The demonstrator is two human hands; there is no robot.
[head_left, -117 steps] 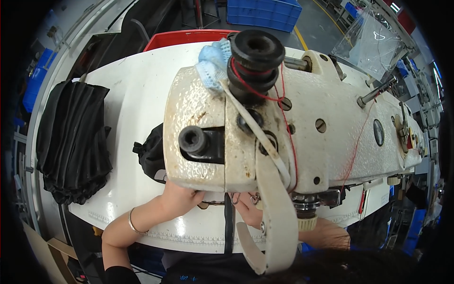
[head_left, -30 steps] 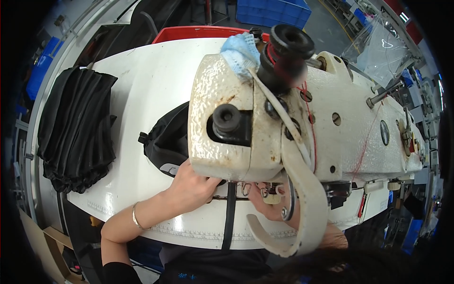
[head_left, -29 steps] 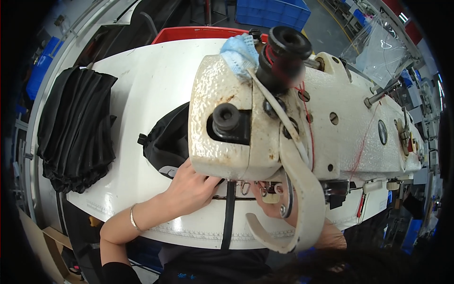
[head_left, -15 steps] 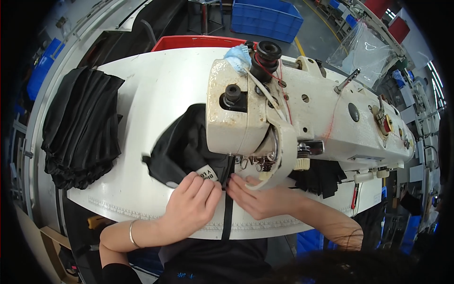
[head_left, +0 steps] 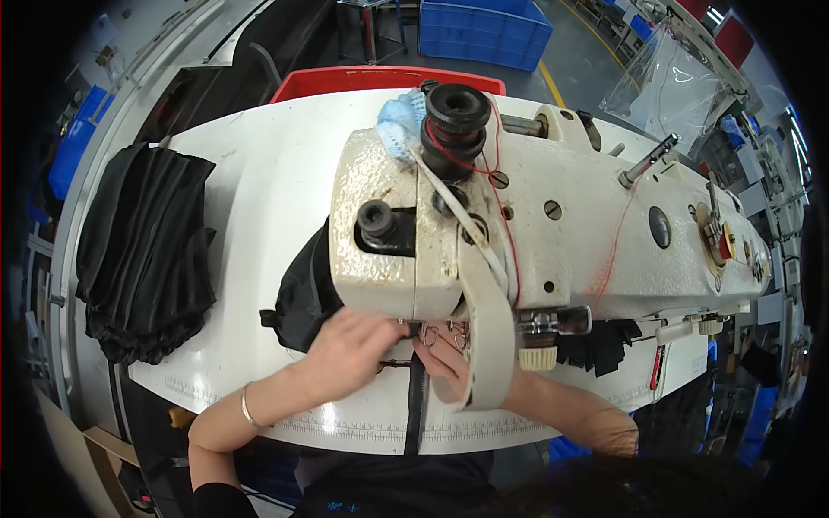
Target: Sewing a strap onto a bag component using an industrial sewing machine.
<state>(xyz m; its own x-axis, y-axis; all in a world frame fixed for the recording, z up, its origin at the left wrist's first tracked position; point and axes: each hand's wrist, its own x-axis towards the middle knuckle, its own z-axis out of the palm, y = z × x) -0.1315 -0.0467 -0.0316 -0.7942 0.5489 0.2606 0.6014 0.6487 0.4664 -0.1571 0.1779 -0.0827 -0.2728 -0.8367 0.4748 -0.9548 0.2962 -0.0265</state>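
Blk fabr. strip (head_left: pixel 416 406) (flat, narrow)

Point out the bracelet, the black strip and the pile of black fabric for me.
Bracelet (head_left: pixel 244 407), head view: the band.
Black strip (head_left: pixel 416 406), head view: its visible middle.
Pile of black fabric (head_left: pixel 147 250), head view: the middle folds.

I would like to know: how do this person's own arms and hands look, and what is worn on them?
The left hand and right hand are both without gloves. A thin, shiny metal bangle circles the left wrist. A black sleeve shows near the left elbow; the right sleeve cannot be made out.
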